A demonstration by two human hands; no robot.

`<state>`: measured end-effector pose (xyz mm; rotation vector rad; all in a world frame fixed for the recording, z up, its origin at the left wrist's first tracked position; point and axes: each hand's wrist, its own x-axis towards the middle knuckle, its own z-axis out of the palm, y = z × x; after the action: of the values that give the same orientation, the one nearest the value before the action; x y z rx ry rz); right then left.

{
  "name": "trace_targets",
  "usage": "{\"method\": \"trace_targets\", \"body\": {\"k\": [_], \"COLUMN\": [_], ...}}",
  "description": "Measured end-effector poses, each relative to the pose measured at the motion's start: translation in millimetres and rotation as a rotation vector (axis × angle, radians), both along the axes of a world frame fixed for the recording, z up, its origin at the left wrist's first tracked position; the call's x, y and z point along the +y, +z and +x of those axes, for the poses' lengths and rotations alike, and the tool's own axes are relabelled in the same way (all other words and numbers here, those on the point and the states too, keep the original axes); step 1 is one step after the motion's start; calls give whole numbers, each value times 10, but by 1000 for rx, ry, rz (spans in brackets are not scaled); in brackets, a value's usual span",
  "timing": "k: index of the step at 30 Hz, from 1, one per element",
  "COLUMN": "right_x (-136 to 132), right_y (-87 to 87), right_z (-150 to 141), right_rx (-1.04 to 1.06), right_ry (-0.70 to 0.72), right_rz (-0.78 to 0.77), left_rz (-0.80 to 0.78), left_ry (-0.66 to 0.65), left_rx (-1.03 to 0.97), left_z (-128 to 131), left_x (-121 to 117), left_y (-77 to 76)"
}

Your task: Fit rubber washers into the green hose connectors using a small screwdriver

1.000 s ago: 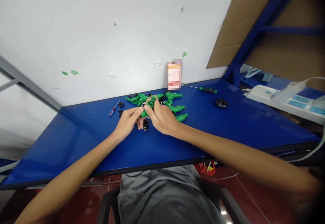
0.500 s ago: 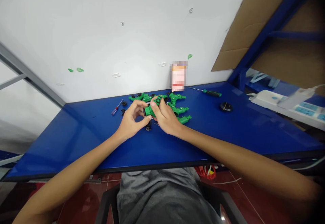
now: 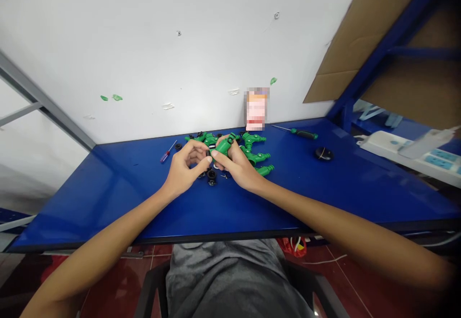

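Firmly cradled: green plastic hose fitting (image 3: 223,146) over blue bench (image 3: 108,207), R hand (image 3: 239,166) fingers curled round it for grip; L hand (image 3: 185,168) half open, thumb at its end, contact unclear; loose fittings (image 3: 256,156) close by.

Blue bench top (image 3: 324,193) holding green plastic fittings (image 3: 253,140), black parts (image 3: 212,175), a small screwdriver (image 3: 167,153), a larger screwdriver (image 3: 304,134)

Green plastic hose fitting (image 3: 222,148), tilted, its black-ringed end uppermost
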<state>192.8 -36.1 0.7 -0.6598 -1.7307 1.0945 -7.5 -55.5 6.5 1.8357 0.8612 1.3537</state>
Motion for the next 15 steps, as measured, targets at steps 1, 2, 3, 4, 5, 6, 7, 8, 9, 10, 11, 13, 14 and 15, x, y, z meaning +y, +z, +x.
{"method": "trace_targets", "body": {"k": [1, 2, 3, 4, 5, 6, 7, 8, 9, 10, 11, 13, 14, 15], "right_x": [9, 16, 21, 24, 25, 25, 24, 24, 25, 27, 31, 39, 43, 45], "right_y": [-1, 1, 9, 22, 40, 61, 84, 106, 123, 134, 138, 129, 119, 108], "right_z": [-1, -2, -3, -6, -8, -11, -15, -18, -21, -24, -26, -30, -31, -32], "right_rx": [45, 84, 116, 136, 149, 158, 162, 165, 168, 172, 174, 165, 157, 148], "right_ry": [18, 34, 45, 56, 63, 66, 67, 65, 61, 53, 42, 17, 7, -1], "right_rz": [-46, -88, -126, -158, -185, -204, -216, -220, -220, -217, -213, -205, -201, -198], "left_rz": [19, 40, 66, 95, 126, 157, 187, 215, 240, 264, 287, 329, 348, 366], "left_ry": [0, -3, -5, -3, 8, 26, 48, 69, 84, 93, 97, 98, 97, 97], "left_rx": [-2, 5, 17, 31, 45, 59, 72, 84, 95, 106, 114, 128, 136, 145], "left_z": [-3, -4, -1, 3, 9, 14, 19, 22, 24, 24, 22, 19, 17, 15], "left_x": [1, 1, 0, -1, -4, -6, -8, -10, -11, -11, -10, -7, -6, -5], "left_y": [9, 15, 18, 20, 20, 19, 18, 16, 16, 15, 15, 17, 20, 24]}}
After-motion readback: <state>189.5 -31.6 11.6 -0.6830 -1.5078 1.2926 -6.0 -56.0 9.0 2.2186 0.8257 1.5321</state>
